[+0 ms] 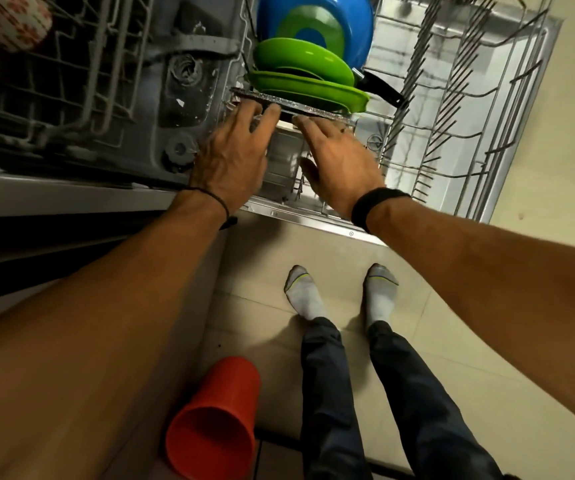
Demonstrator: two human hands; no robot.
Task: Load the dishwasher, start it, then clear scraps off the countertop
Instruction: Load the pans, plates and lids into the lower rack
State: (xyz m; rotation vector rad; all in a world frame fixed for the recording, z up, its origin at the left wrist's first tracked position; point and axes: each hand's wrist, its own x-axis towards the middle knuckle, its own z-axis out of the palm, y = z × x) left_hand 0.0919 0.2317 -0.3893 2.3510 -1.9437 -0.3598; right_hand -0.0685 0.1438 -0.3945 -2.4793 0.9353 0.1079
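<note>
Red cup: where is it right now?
In the head view the red cup sits low in the frame, just left of the person's left leg, well short of the dishwasher.

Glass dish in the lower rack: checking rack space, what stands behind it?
Behind the glass dish stand a large green plate, a smaller green plate, then a blue bowl. A black handle pokes out beside them. Each hides the lower part of the next.

Upright green plates [301, 85] and a glass dish [313, 109] block the lower rack [497, 148] at twelve o'clock; bare tines [433, 133] toward two o'clock leave room.
</note>
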